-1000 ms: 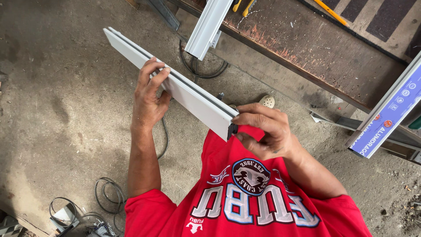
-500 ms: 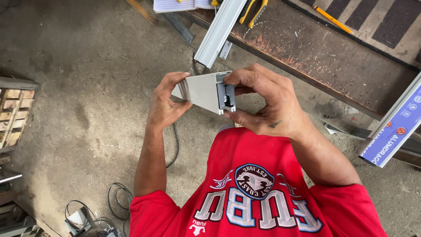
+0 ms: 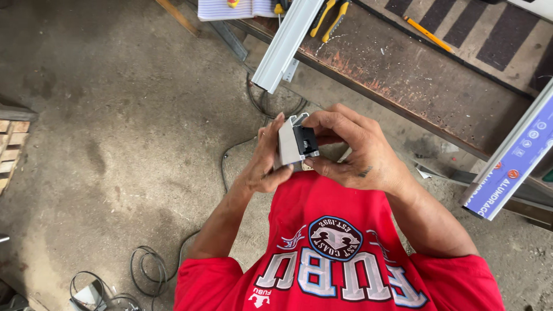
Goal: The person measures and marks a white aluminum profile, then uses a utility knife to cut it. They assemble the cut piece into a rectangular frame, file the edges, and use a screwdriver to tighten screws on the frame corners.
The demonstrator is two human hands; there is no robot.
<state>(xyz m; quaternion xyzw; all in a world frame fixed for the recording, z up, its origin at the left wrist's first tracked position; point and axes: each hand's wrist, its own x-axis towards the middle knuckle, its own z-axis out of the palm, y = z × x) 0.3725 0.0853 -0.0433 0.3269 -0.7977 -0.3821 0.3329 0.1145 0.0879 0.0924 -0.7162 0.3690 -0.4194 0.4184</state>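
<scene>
I hold a white aluminium profile (image 3: 287, 143) end-on toward the camera, so only its cut end shows. My left hand (image 3: 262, 164) grips its left side from below. My right hand (image 3: 351, 151) wraps its right side, fingers pressing a small black fitting (image 3: 306, 142) against the profile's end. Both hands are raised in front of my red printed shirt (image 3: 334, 253).
A rusty steel workbench (image 3: 403, 69) runs across the top right, with yellow-handled pliers (image 3: 331, 14), a yellow pencil (image 3: 427, 33) and another white profile (image 3: 286, 46) overhanging its edge. A profile with blue film (image 3: 512, 158) leans at right. Cables (image 3: 144, 270) lie on the concrete floor; wooden pallet (image 3: 11, 147) at left.
The profile swung from lying sideways across my view to pointing end-on at the camera. Both hands came together around its near end, and my right hand closed over the black fitting.
</scene>
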